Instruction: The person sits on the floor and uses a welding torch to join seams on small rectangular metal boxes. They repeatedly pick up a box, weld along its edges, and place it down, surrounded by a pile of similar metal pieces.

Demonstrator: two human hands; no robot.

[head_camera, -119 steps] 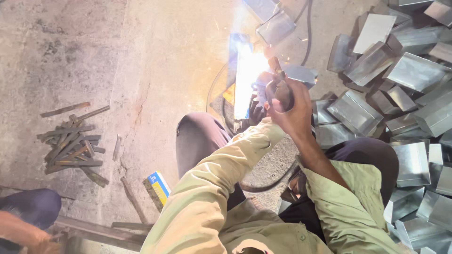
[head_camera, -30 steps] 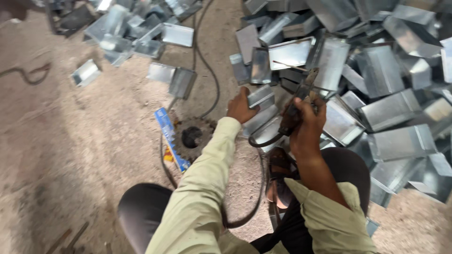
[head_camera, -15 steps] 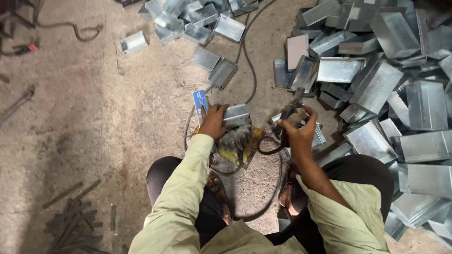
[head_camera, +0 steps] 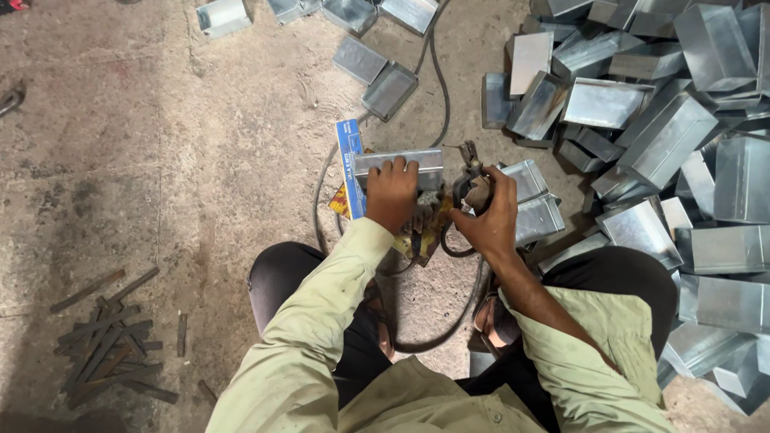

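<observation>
Since half a second ago the left hand [head_camera: 391, 191] has been pressed more fully onto the metal box [head_camera: 399, 167], so the piece is now steadied on the floor [head_camera: 200, 160]; its fingers are curled over the box's near edge, gripping it; just to its right, the right hand [head_camera: 489, 216] is closed around the dark electrode holder [head_camera: 469, 178]; beyond that hand a heap of metal boxes [head_camera: 642, 136] is spread; a blue packet [head_camera: 350, 164] lies left of the held box.

Hands: two — left hand [head_camera: 391, 192], right hand [head_camera: 487, 215]
Blue flat packet [head_camera: 350, 167]: one
Black cables [head_camera: 437, 72]: two, as far as shows
Metal boxes [head_camera: 658, 136]: several dozen — heaped, uncountable
Metal strips [head_camera: 108, 345]: about fifteen, piled
</observation>
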